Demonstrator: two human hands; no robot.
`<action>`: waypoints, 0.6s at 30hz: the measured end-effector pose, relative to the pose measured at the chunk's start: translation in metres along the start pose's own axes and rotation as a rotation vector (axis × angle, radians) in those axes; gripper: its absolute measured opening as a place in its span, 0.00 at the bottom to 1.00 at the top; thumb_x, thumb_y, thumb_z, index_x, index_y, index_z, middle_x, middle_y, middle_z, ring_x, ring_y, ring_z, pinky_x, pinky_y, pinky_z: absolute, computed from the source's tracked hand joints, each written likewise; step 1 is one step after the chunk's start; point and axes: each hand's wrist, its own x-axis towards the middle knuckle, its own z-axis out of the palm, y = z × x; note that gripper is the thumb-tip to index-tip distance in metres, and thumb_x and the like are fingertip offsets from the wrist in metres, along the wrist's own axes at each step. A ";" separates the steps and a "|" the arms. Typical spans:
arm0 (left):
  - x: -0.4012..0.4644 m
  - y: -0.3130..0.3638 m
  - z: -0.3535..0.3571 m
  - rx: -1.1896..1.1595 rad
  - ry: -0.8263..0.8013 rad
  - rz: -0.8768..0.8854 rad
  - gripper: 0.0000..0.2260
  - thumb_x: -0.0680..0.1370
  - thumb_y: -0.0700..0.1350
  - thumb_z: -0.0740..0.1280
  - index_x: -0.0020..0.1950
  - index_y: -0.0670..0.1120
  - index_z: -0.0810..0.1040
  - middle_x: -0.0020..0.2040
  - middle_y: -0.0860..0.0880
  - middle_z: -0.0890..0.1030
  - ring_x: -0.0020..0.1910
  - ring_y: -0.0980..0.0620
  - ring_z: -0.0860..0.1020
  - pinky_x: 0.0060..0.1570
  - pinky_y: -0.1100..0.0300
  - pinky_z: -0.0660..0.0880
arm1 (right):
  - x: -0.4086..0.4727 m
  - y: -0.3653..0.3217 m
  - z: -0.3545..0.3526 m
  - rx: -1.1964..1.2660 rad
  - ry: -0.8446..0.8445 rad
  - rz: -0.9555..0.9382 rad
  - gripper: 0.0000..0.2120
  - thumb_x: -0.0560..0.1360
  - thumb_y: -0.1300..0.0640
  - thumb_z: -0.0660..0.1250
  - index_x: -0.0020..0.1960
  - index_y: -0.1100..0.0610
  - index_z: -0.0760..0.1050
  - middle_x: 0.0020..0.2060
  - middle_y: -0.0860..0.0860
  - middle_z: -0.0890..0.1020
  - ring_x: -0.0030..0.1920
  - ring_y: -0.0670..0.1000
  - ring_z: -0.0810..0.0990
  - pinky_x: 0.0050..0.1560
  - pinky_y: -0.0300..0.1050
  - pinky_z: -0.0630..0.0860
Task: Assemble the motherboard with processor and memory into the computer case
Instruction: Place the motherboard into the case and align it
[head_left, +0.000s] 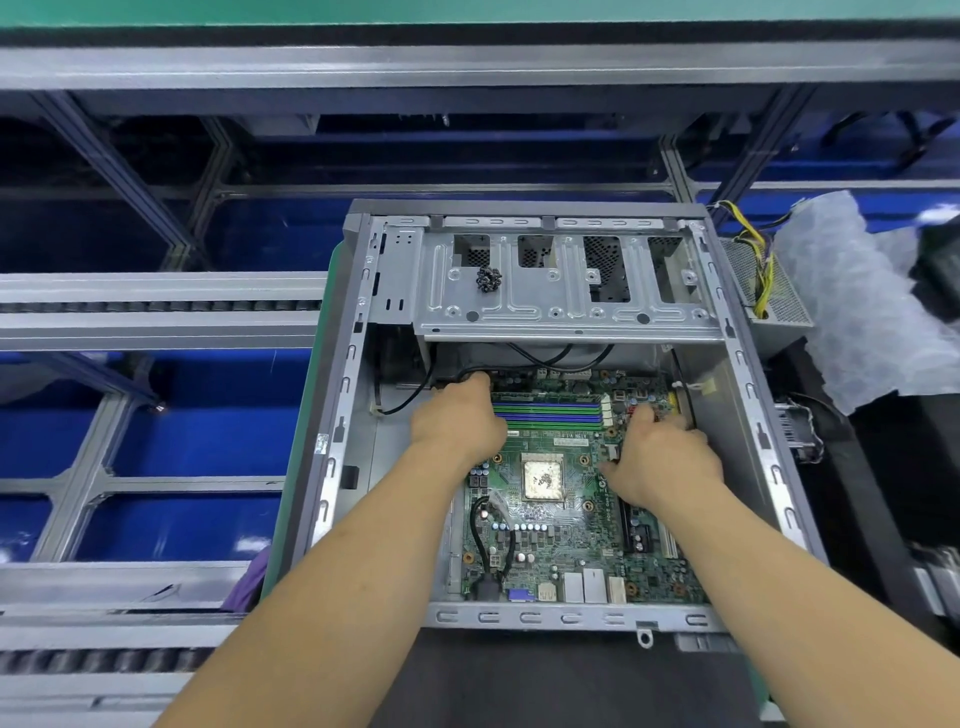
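A grey computer case (338, 431) lies open on its side in front of me. Inside it lies the green motherboard (550, 540), with a silver processor (543, 476) at its middle and blue and green memory slots (550, 411) at its far end. My left hand (457, 421) reaches to the board's far left corner, with its fingers curled at the edge next to a black cable (410, 400). My right hand (662, 457) holds the board's right side, fingers curled over the edge and thumb on the board.
A metal drive cage (561, 312) spans the far half of the case, and a small dark cluster of screws (489, 279) lies on it. A power supply with yellow wires (763, 280) and bubble wrap (857, 301) lie at the right. Conveyor rails (156, 312) and blue bins (197, 436) are at the left.
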 end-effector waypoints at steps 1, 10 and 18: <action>0.000 0.000 0.000 0.006 -0.010 -0.005 0.19 0.75 0.42 0.63 0.66 0.49 0.69 0.46 0.50 0.75 0.46 0.46 0.75 0.37 0.57 0.70 | 0.000 0.000 0.000 -0.007 -0.014 0.000 0.33 0.78 0.42 0.66 0.71 0.61 0.58 0.64 0.65 0.70 0.60 0.65 0.73 0.47 0.53 0.76; 0.002 0.000 0.001 0.040 0.013 -0.014 0.21 0.75 0.42 0.64 0.67 0.50 0.69 0.48 0.49 0.76 0.45 0.46 0.74 0.36 0.56 0.69 | -0.002 0.002 0.000 -0.021 0.024 -0.049 0.26 0.78 0.46 0.67 0.67 0.59 0.62 0.59 0.60 0.78 0.57 0.63 0.77 0.41 0.48 0.72; 0.003 -0.002 -0.002 -0.003 -0.002 -0.008 0.20 0.74 0.43 0.65 0.65 0.50 0.71 0.49 0.51 0.77 0.46 0.47 0.75 0.35 0.57 0.70 | 0.001 0.006 -0.003 -0.060 0.039 -0.111 0.29 0.77 0.43 0.68 0.68 0.59 0.64 0.55 0.56 0.79 0.52 0.59 0.81 0.38 0.48 0.73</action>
